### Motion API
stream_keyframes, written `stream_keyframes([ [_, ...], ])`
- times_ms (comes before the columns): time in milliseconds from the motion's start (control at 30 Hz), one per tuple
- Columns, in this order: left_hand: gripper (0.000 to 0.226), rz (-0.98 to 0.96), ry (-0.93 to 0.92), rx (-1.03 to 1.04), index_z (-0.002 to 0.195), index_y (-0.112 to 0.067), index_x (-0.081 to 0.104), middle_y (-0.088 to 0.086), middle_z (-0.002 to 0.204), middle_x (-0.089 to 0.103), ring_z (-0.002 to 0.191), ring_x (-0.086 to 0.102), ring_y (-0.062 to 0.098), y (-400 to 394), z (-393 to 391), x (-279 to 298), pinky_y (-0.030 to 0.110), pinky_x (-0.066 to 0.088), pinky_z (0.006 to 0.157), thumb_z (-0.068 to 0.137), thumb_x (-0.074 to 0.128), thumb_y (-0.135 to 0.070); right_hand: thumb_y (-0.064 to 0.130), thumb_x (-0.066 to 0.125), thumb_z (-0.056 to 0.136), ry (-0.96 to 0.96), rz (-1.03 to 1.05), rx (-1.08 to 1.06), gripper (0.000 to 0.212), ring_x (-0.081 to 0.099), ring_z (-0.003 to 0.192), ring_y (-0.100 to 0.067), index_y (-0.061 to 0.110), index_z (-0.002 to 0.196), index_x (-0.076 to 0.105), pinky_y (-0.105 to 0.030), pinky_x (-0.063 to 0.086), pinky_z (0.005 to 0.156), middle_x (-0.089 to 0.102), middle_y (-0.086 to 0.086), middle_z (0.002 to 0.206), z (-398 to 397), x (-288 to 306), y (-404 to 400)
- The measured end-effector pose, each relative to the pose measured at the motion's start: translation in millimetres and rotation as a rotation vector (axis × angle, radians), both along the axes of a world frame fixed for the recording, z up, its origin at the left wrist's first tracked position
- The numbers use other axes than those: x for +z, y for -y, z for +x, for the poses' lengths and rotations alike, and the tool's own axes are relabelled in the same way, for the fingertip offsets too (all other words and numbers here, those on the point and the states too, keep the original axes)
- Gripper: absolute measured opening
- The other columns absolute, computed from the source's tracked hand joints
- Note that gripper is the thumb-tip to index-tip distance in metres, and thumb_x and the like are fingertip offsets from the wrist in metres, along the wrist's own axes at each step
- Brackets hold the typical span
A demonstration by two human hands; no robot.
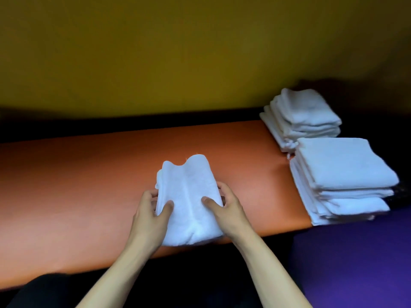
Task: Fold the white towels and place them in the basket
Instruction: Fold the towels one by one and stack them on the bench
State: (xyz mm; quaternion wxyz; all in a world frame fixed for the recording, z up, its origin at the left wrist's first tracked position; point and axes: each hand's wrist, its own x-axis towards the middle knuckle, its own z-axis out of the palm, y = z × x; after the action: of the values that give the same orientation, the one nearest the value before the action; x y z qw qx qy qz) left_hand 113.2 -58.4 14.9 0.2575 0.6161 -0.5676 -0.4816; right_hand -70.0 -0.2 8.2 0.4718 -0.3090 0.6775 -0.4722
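Two hands on one item. White towel (189, 201), partly folded, held at centre of the orange bench (77, 174), near edge, far end lifted and buckled into two humps. Left hand (151, 210): thumb on top of the cloth, fingers curled under its left edge. Right hand (224, 207): same pinch on the right edge, thumb on top.

Folded stacks, white: near stack (342, 176) at three o'clock from the towel, far stack (302, 116) at two o'clock, both at the bench's right end. Basket: not in view; the stacks hide whatever lies under them.

Handling note, as judgement: the fold looks unfinished. Best lowered flat, far edge drawn level with near edge, centre crease smoothed outward by both thumbs before the last fold, so its shape matches the stacks.
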Motion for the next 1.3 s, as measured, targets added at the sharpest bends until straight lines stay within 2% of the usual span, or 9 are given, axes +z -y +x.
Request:
stream_keyframes([
  [200,0.037,-0.034,-0.11,-0.213,0.119,-0.041,0.051,-0.011,0.106,0.07,0.088,0.068,0.003,-2.8,-83.3,41.1,0.026,0.052,0.066,0.092,0.064,-0.018,0.021,0.068,0.09,-0.115,-0.082,-0.073,0.032,0.067,0.094,0.002,0.037,0.118,0.06,-0.02,0.054,0.08,0.071,0.015,0.106,-87.0,45.5,-5.7],
  [333,0.065,-0.034,-0.168,-0.346,0.132,-0.041,0.048,-0.019,0.11,0.071,0.098,0.068,-0.001,9.1,-133.1,66.3,0.03,0.058,0.071,0.071,0.063,-0.024,0.017,0.07,0.089,-0.206,-0.179,-0.142,0.032,0.067,0.094,0.004,0.036,0.113,0.061,-0.02,0.053,0.081,0.072,0.017,0.102,-148.6,80.9,3.4],
  [500,0.067,-0.142,-0.195,-0.42,0.134,-0.033,0.047,-0.012,0.114,0.07,0.099,0.068,-0.002,41.8,-209.0,91.5,0.023,0.056,0.073,0.069,0.062,-0.025,0.026,0.074,0.085,-0.34,-0.245,-0.211,0.037,0.07,0.098,-0.016,0.027,0.12,0.062,-0.035,0.057,0.086,0.074,0.002,0.105,-225.8,111.3,29.0],
  [633,0.072,-0.26,-0.136,-0.481,0.14,-0.028,0.043,-0.011,0.12,0.066,0.107,0.065,0.008,75.7,-281.3,104.3,0.041,0.056,0.092,0.07,0.061,-0.031,0.018,0.072,0.09,-0.456,-0.24,-0.247,0.032,0.068,0.095,-0.016,0.025,0.12,0.061,-0.026,0.053,0.081,0.071,0.0,0.106,-296.9,129.0,57.1],
  [833,0.079,-0.324,-0.184,-0.534,0.144,-0.019,0.039,-0.005,0.121,0.064,0.111,0.065,0.017,126.3,-381.7,111.5,0.036,0.055,0.09,0.068,0.06,-0.03,0.02,0.069,0.092,-0.545,-0.292,-0.335,0.033,0.067,0.098,-0.012,0.022,0.125,0.062,-0.02,0.05,0.077,0.07,0.001,0.113,-385.8,138.4,96.2],
  [900,0.081,-0.333,-0.126,-0.565,0.147,-0.016,0.035,-0.001,0.126,0.061,0.119,0.061,0.023,138.9,-402.4,98.3,0.032,0.051,0.089,0.072,0.062,-0.033,0.028,0.067,0.094,-0.633,-0.202,-0.337,0.042,0.063,0.11,-0.017,0.024,0.135,0.057,-0.023,0.048,0.083,0.066,0.001,0.122,-408.4,128.1,107.1],
  [1000,0.08,-0.391,0.131,-0.721,0.159,-0.025,0.021,0.011,0.152,0.044,0.138,0.044,0.032,147.8,-418.7,58.7,0.036,0.042,0.106,0.092,0.064,-0.033,0.041,0.061,0.096,-0.94,0.055,-0.249,0.06,0.049,0.13,-0.031,0.03,0.151,0.039,-0.041,0.041,0.103,0.05,-0.007,0.144,-423.8,96.2,114.3],
  [1100,0.059,-0.415,0.343,-0.844,0.155,-0.04,0.029,0.012,0.163,0.026,0.147,0.026,0.039,148.0,-423.4,19.7,0.047,0.028,0.118,0.101,0.05,-0.04,0.045,0.049,0.1,-1.214,0.135,-0.05,0.048,0.044,0.133,-0.032,0.033,0.147,0.046,-0.046,0.033,0.107,0.046,-0.005,0.149,-416.4,61.0,110.2],
  [1300,0.057,-0.516,0.442,-0.87,0.155,-0.042,0.028,0.012,0.163,0.022,0.142,0.028,0.043,140.0,-420.7,26.0,0.051,0.031,0.115,0.101,0.047,-0.041,0.041,0.04,0.104,-1.233,0.157,-0.012,0.044,0.041,0.138,-0.028,0.03,0.146,0.05,-0.045,0.031,0.109,0.046,-0.002,0.152,-413.9,41.9,102.0],
])
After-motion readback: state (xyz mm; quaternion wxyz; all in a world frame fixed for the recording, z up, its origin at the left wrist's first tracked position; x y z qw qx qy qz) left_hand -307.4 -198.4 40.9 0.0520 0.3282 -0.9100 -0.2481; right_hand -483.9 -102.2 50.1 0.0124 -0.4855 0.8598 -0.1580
